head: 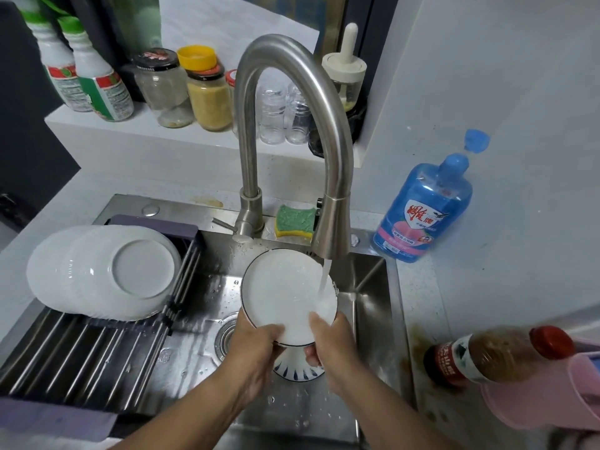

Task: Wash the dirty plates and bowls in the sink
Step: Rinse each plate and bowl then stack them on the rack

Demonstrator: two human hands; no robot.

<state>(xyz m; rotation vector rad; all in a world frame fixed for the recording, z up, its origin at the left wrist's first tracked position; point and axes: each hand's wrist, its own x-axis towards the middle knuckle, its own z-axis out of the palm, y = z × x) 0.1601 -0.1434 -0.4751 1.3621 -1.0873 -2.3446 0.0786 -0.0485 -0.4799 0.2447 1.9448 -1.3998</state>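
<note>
A white bowl (285, 297) with a dark rim is tilted up over the steel sink (370, 287), under water running from the faucet (328, 219). My left hand (256, 339) grips its lower left rim, thumb inside. My right hand (328, 339) holds the lower right rim, thumb on the inner surface and fingers behind. A second bowl (297, 368) with a blue pattern sits beneath it in the sink, mostly hidden. Two white plates (104, 271) lie upside down on the roll-up drying rack (84, 355) at the left.
A green-and-yellow sponge (295, 220) lies behind the faucet. A blue dish-soap bottle (425, 209) stands on the right counter, with a brown sauce bottle (487, 355) and a pink cup (552, 391) nearer me. Jars and bottles (181, 89) line the back ledge.
</note>
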